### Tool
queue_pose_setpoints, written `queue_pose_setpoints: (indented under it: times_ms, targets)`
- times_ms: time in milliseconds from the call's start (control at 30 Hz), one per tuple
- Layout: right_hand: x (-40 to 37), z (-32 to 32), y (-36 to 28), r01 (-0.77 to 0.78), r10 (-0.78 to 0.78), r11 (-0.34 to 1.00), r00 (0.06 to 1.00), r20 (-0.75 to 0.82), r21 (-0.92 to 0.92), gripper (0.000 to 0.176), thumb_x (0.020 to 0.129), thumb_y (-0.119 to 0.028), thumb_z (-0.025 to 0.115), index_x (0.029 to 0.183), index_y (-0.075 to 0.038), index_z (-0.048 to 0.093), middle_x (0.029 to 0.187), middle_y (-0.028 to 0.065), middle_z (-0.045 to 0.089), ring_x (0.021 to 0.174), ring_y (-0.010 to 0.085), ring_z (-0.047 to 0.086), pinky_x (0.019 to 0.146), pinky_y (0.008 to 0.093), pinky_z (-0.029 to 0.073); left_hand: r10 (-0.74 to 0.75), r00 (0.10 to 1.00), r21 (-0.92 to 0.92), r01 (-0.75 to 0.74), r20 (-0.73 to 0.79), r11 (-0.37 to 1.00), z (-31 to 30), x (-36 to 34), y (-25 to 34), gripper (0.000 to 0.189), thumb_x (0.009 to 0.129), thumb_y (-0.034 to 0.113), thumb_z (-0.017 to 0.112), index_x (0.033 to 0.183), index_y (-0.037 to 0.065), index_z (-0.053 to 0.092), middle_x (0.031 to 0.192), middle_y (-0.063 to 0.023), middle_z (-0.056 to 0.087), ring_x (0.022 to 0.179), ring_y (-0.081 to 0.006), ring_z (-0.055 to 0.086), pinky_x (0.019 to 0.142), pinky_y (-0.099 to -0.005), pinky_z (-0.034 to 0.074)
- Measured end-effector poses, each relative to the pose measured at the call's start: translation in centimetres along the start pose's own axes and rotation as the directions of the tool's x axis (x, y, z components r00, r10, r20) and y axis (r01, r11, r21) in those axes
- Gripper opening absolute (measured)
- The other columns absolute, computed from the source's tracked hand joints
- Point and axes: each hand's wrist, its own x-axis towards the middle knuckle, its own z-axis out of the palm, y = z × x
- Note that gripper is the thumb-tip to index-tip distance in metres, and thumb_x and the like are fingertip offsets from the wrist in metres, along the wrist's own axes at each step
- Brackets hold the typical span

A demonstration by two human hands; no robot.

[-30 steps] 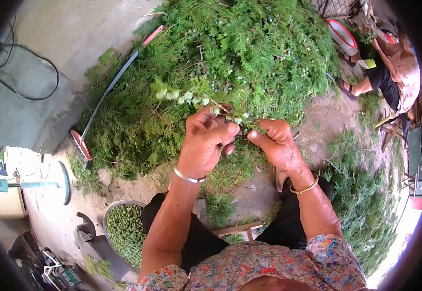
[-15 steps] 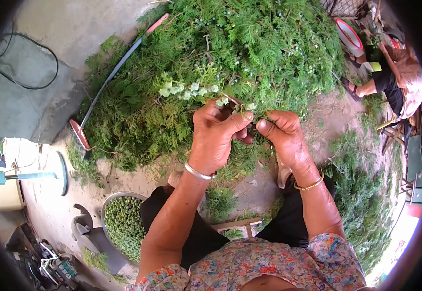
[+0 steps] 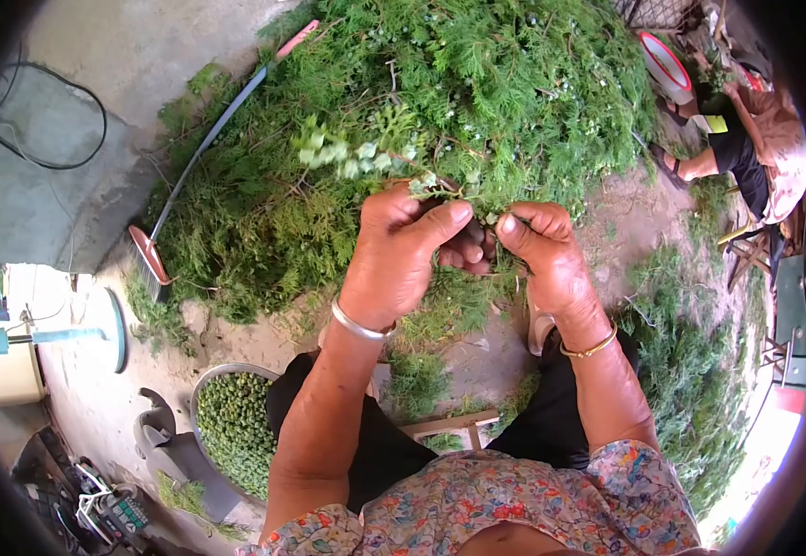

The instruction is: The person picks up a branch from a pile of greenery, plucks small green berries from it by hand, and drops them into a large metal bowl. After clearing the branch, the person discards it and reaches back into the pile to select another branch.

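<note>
Dusty ground [image 3: 623, 222] is strewn with feathery green branches [image 3: 477, 79]. One pale-berried green sprig [image 3: 368, 159] is pinched by the left grip [image 3: 401, 248]; the right grip [image 3: 553, 259] is pressed together.

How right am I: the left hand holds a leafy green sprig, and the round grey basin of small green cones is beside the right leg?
Wrong leg: the head view shows the round grey basin of small green cones beside the left leg. The left hand holds the leafy green sprig.
</note>
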Motion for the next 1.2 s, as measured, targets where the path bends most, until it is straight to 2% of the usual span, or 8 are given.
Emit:
queue_pose_setpoints:
  times_ms: [67,233,467,633,867,1033,1100,1200]
  targets:
    - [0.3,0.3,0.7,0.074,-0.065,0.98,0.996,-0.053,0.185,0.022,0.088,-0.018,0.059,0.073,-0.002,0.06,0.062,-0.0055,0.049,0.06,0.0033,0.039,0.054,0.0224,0.033,0.007,0.999,-0.217,0.0,0.032,0.976,0.1,-0.1,-0.5,0.021,0.087,0.014,0.06,0.075,-0.004,0.059,0.065,-0.0078,0.057,0.057,-0.016,0.057,0.051,-0.0324,0.055]
    - [0.2,0.1,0.3,0.123,-0.108,0.957,0.992,-0.068,0.262,0.022,0.088,-0.017,0.06,0.073,-0.001,0.059,0.063,-0.0046,0.05,0.063,0.004,0.04,0.058,0.023,0.035,0.051,0.991,-0.519,0.02,0.121,0.855,0.2,0.2,-2.4,0.02,0.088,0.014,0.057,0.103,0.001,0.053,0.068,-0.0101,0.056,0.063,-0.0164,0.057,0.06,-0.0335,0.057]
    - [-0.2,0.4,-0.2,0.222,-0.224,0.975,0.97,-0.091,-0.029,0.024,0.088,-0.019,0.061,0.075,0.001,0.063,0.061,-0.0041,0.05,0.059,0.0052,0.039,0.055,0.024,0.036,-0.116,0.993,-0.461,0.108,0.012,0.881,-0.4,-0.1,-1.1,0.019,0.087,0.013,0.056,0.102,0.002,0.054,0.077,-0.013,0.059,0.063,-0.0157,0.055,0.056,-0.0334,0.055]
    - [-0.1,0.5,0.2,0.217,-0.219,0.976,0.97,-0.104,-0.027,0.022,0.087,-0.018,0.061,0.077,0.001,0.064,0.059,-0.0043,0.049,0.058,0.0047,0.039,0.053,0.0241,0.036,-0.145,0.988,-0.349,0.12,-0.047,0.929,0.3,-0.3,-0.4,0.018,0.082,0.006,0.064,0.096,0.002,0.054,0.074,-0.0059,0.056,0.06,-0.0102,0.049,0.043,-0.0218,0.038]
    - [0.2,0.3,0.7,0.21,-0.222,0.97,0.97,-0.097,-0.123,0.021,0.088,-0.017,0.06,0.076,0.0,0.064,0.059,-0.0021,0.052,0.056,0.0061,0.043,0.052,0.0242,0.037,-0.046,0.979,-0.273,-0.009,-0.197,0.962,1.1,-0.3,-1.6,0.009,0.085,0.005,0.06,0.085,-0.003,0.056,0.07,-0.007,0.057,0.056,-0.0103,0.051,0.041,-0.0232,0.043]
    - [0.5,0.6,1.4,0.317,-0.31,0.948,0.94,-0.145,0.034,0.019,0.087,-0.015,0.061,0.074,-0.001,0.065,0.061,0.0004,0.056,0.057,0.0076,0.047,0.053,0.0249,0.039,-0.202,0.949,-0.629,0.004,-0.243,0.777,-0.5,0.8,-2.2,0.016,0.089,0.011,0.053,0.096,-0.004,0.054,0.073,-0.0109,0.058,0.06,-0.0159,0.055,0.047,-0.0289,0.051]
    - [0.3,0.3,1.0,0.269,-0.283,0.952,0.956,-0.084,-0.147,0.02,0.086,-0.016,0.061,0.073,-0.001,0.065,0.063,0.001,0.058,0.058,0.0088,0.049,0.055,0.0252,0.041,-0.127,0.977,-0.529,0.017,-0.172,0.848,-0.7,0.4,-1.0,0.019,0.088,0.01,0.055,0.101,-0.004,0.054,0.076,-0.011,0.058,0.062,-0.0165,0.056,0.049,-0.0302,0.052]
    - [0.3,0.0,0.1,0.292,-0.287,0.952,0.956,0.064,-0.089,0.023,0.086,-0.02,0.062,0.073,-0.001,0.065,0.061,0.0008,0.056,0.056,0.0093,0.049,0.054,0.0249,0.039,-0.072,0.996,-0.428,0.047,-0.044,0.903,-1.1,0.0,-0.4,0.032,0.083,0.007,0.057,0.114,-0.004,0.052,0.078,-0.0094,0.057,0.062,-0.0165,0.054,0.046,-0.0297,0.05]
